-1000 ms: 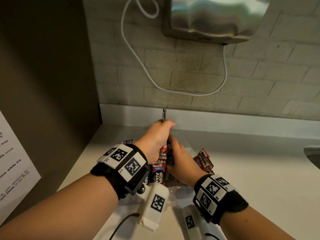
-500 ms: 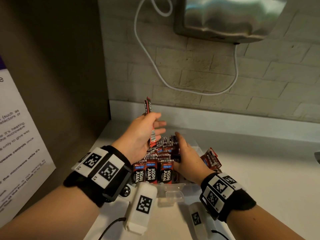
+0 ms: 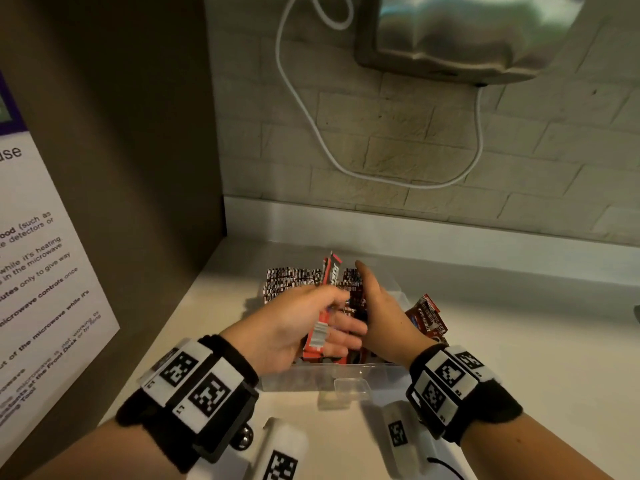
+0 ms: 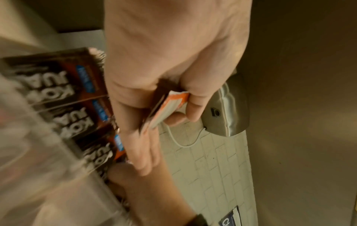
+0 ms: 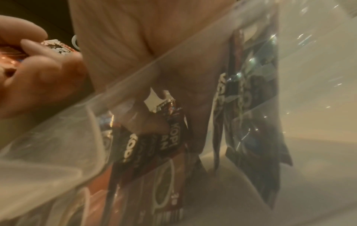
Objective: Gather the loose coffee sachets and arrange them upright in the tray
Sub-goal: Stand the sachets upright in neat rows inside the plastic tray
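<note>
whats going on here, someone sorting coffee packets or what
Yes. A person is filing coffee sachets upright into a clear plastic tray on a white counter. The left hand grips one sachet above the tray, while the right hand reaches in among the standing sachets. A few loose sachets lie on the counter beside the tray's right side.

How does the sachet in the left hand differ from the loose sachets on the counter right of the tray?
The held sachet is pinched in the left hand over the tray, standing steeply; the loose sachets lie untouched on the counter outside it. Both show the same red-and-dark wrapper.
</note>
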The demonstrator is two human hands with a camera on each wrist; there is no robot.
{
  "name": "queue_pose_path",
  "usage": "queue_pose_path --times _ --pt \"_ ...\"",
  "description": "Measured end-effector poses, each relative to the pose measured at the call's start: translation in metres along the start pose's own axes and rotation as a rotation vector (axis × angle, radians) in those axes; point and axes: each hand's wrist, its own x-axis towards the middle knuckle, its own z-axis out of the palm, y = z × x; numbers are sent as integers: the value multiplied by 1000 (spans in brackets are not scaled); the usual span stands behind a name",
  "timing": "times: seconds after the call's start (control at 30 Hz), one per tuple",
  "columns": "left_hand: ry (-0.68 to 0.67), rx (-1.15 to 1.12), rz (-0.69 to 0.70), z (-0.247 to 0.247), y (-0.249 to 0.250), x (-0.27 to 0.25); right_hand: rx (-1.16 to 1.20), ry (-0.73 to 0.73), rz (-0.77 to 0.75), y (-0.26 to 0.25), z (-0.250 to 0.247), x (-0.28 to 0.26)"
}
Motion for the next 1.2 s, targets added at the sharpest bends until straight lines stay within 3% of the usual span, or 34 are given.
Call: queue_pose_path --times 0.13,0.27,0.53,0.67,0.83,0.97,1.2 --pt "-40 -12 -55 0 -17 3 -17 13 17 -3 0 -1" --pt "25 19 -85 -2 -22 8 -89 73 49 -3 0 -3" --pt "-17 4 -82 -2 -22 8 -182 305 176 -7 1 -6" --pt "15 103 -71 -3 -24 14 -220 181 266 -9 2 -4" --pt "42 213 -114 -3 -25 19 -201 -7 243 -13 0 -4" --pt "13 270 -155 4 -19 17 -169 -76 198 -17 -2 -7" --pt "18 404 -112 2 -23 23 -45 20 230 -13 4 -5"
